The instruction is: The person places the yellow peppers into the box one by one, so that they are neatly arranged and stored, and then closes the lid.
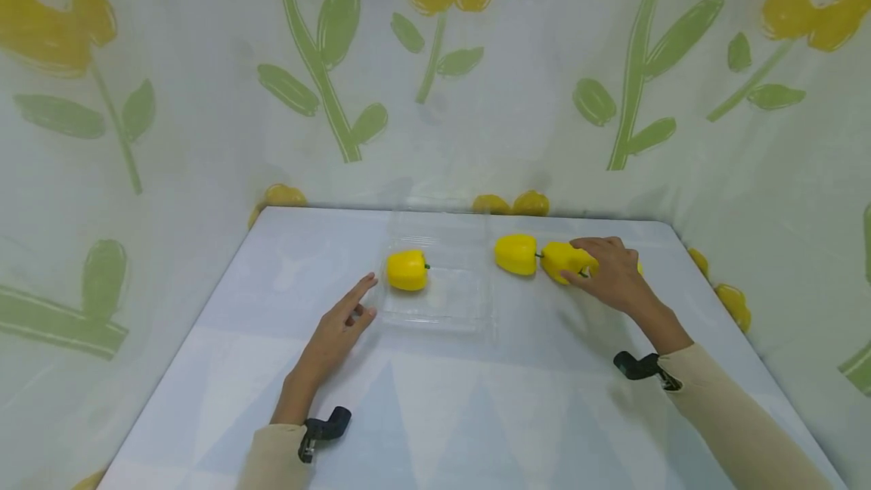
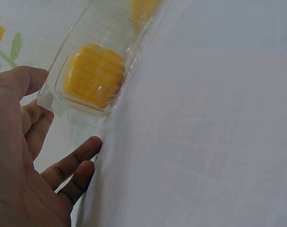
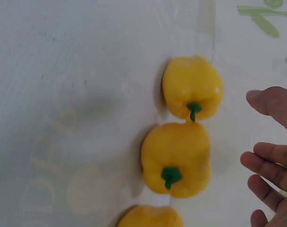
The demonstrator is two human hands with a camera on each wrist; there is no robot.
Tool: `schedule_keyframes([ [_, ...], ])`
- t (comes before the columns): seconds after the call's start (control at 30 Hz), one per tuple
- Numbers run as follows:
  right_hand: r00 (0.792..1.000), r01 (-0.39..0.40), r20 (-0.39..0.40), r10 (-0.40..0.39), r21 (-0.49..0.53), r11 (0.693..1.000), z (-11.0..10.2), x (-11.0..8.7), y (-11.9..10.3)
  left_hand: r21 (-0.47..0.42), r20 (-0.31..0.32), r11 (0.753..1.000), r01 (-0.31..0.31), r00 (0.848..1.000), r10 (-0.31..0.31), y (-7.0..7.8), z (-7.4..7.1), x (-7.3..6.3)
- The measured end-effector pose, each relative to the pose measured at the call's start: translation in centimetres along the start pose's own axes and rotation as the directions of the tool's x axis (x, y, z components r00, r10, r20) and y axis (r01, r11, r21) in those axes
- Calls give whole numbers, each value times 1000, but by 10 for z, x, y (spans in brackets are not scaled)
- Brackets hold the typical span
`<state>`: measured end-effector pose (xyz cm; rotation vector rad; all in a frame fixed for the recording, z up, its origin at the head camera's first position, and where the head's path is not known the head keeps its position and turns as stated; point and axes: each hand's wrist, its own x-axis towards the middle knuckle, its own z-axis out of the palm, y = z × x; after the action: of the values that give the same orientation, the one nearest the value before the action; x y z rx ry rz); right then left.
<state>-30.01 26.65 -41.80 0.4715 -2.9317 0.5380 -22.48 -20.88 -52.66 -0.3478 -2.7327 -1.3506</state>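
A clear plastic clamshell box (image 1: 435, 320) lies on the table, its lid raised at the back. One yellow bell pepper (image 1: 406, 271) sits inside at the left, also showing through the wall in the left wrist view. My left hand (image 1: 336, 331) is at the box's left side, thumb and fingers relaxed, fingertips right at the rim. To the right of the box, three yellow peppers lie in a row: a near one (image 1: 516, 254), a middle one (image 3: 176, 160) and a last one (image 3: 150, 217). My right hand (image 1: 612, 274) hovers over the middle pepper, thumb and fingers spread apart, partly hiding the last.
The white table (image 1: 435, 414) has pale blue triangles on it. A curtain (image 1: 517, 97) with yellow flowers and green leaves hangs close behind and along both sides. Each wrist wears a black camera mount, such as the right one (image 1: 636, 365).
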Motion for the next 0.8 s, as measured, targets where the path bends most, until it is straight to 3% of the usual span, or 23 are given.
schedule_keyframes([
  [0.43,986,-169,-10,169,-28,985,-1,-7,41,16,-8,1000,-17,1000,17,-1,-1,1],
  [0.8,969,-247,-23,246,-97,964,-2,-13,64,6,2,1000,-1,1000,1,1,1,0],
])
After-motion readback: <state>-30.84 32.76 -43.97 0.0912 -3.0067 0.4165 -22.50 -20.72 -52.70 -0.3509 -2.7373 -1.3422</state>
